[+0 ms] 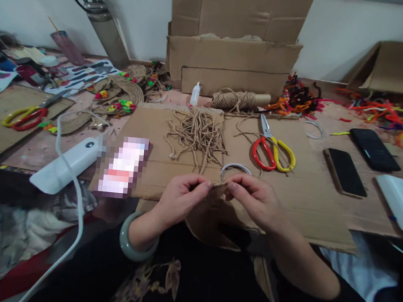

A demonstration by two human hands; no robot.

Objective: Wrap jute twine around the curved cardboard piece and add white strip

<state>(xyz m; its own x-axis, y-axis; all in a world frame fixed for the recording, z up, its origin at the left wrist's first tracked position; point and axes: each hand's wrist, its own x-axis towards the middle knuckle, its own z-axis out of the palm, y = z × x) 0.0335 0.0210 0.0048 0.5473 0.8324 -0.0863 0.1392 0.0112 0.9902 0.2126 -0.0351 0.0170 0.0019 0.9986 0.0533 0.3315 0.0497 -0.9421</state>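
My left hand [185,194] and my right hand [256,199] are close together above the cardboard's near edge. Each pinches one end of a short piece of jute twine [219,184], which is partly hidden by my fingertips. Just behind my right fingers lies a pale ring [237,166], partly covered by them. Beyond my hands a loose heap of cut jute twine [201,136] rests on the cardboard sheet [311,199]. Scissors with one red and one yellow handle [274,153] lie to the right of the heap, blades pointing away.
A white glue bottle [195,95] and a twine roll [235,99] stand behind the heap. Phones [345,172] and a white device [401,203] lie right. At left are a lit phone [123,167], a white device with a cable [66,164] and more scissors [30,115].
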